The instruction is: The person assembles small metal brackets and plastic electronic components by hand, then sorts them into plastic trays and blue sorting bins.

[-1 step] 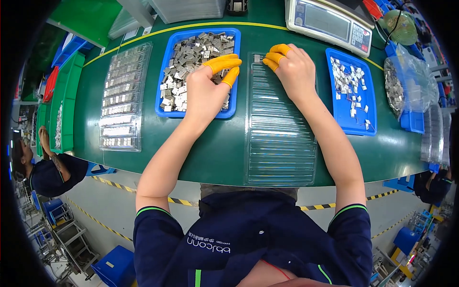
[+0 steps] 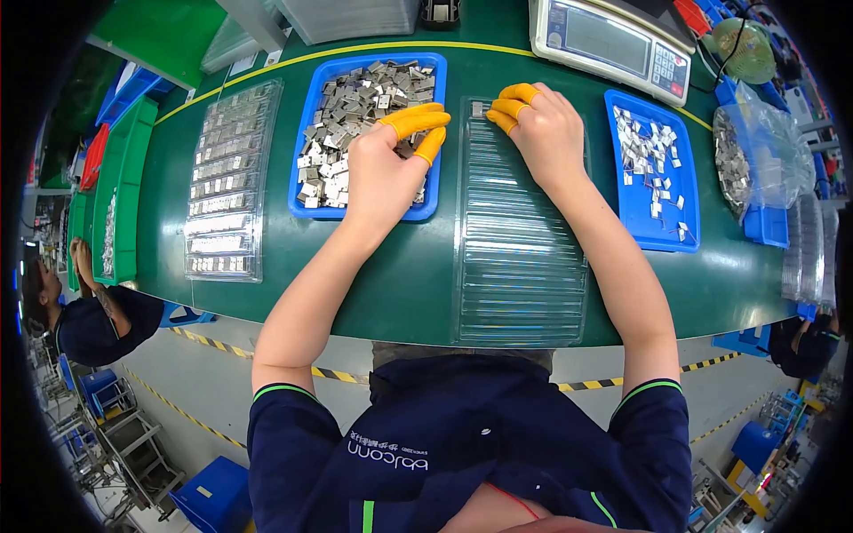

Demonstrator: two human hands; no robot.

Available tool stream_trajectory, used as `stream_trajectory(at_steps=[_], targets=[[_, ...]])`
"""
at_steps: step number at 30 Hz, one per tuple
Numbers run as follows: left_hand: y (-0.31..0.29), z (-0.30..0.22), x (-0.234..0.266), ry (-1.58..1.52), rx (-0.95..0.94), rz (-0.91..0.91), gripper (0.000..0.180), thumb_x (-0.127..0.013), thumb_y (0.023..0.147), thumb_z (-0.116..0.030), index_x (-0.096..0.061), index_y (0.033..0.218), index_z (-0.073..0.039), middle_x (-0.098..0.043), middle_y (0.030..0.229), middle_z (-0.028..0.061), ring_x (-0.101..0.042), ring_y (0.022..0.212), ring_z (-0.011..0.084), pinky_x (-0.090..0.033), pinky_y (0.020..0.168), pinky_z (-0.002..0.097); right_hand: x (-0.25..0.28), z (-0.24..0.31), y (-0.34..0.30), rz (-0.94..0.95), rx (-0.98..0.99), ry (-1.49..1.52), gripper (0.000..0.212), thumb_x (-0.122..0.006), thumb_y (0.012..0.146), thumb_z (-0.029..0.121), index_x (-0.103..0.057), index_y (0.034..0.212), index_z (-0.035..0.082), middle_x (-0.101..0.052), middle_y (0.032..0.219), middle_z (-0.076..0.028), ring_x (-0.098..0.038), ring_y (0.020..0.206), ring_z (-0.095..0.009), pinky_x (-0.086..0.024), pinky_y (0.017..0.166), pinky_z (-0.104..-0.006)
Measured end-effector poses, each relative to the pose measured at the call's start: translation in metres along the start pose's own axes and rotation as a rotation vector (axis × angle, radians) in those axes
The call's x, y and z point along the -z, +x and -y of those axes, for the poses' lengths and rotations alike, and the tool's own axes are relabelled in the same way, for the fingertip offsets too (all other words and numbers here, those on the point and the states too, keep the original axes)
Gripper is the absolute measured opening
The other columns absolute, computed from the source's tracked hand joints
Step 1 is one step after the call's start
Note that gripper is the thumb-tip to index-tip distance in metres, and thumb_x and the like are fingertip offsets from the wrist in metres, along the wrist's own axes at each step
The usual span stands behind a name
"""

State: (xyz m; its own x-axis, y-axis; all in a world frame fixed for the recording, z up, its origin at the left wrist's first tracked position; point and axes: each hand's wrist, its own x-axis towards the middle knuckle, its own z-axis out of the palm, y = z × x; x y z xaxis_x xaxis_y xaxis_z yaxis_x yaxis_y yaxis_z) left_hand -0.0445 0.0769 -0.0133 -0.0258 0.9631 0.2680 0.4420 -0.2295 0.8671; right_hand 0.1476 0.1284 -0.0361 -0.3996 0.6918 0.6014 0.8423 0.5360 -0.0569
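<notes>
My left hand (image 2: 386,171), with yellow finger covers on its fingers, hovers over a blue tray (image 2: 304,142) heaped with small metal connector shells (image 2: 360,98). Its fingers stretch to the right, the thumb apart from them, and nothing shows between. My right hand (image 2: 544,133), also in yellow finger covers, is at the top end of a clear plastic slotted tray (image 2: 524,284). Its fingers are curled together beside a small metal connector (image 2: 478,109) in the top slot. Whatever those fingertips may hold is hidden. The lower slots carry no parts.
A filled clear tray (image 2: 222,182) lies left, beside a green bin (image 2: 127,186). On the right are a blue tray (image 2: 657,233) of small white pieces, a scale (image 2: 613,53) and a bag of metal parts (image 2: 733,164). Co-workers (image 2: 102,311) sit at both sides.
</notes>
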Motion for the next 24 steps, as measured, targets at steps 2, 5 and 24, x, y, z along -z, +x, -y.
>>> stream_trajectory(at_steps=[2,5,24], targets=[[0.001,0.002,-0.001,0.047,-0.059,-0.005,0.023,-0.064,0.073,-0.001,-0.067,0.096,-0.005,-0.066,0.095,0.0083,-0.06,0.093,0.0179,-0.045,0.084,0.0273,-0.004,0.002,-0.001,0.014,-0.046,0.065,0.013,-0.068,0.067,0.011,-0.069,0.079,0.007,-0.063,0.087,-0.002,-0.057,0.088,-0.019,-0.047,0.076,-0.0288],[0.001,0.0,0.0,0.123,-0.148,-0.028,0.023,-0.065,0.072,-0.001,-0.068,0.094,-0.006,-0.066,0.096,0.008,-0.059,0.096,0.0208,-0.045,0.085,0.0295,-0.006,0.001,-0.002,0.048,-0.106,0.169,0.015,-0.067,0.069,0.01,-0.069,0.083,0.007,-0.064,0.093,-0.004,-0.056,0.094,-0.021,-0.047,0.078,-0.0307],[-0.008,-0.021,-0.013,0.419,-0.498,0.105,0.031,-0.061,0.076,-0.009,-0.059,0.107,-0.009,-0.057,0.112,0.0113,-0.051,0.105,0.0291,-0.042,0.089,0.0376,0.095,-0.093,-0.042,0.371,-0.632,-0.077,0.032,-0.059,0.079,0.009,-0.057,0.11,0.001,-0.058,0.106,-0.021,-0.056,0.097,-0.034,-0.043,0.085,-0.0389]])
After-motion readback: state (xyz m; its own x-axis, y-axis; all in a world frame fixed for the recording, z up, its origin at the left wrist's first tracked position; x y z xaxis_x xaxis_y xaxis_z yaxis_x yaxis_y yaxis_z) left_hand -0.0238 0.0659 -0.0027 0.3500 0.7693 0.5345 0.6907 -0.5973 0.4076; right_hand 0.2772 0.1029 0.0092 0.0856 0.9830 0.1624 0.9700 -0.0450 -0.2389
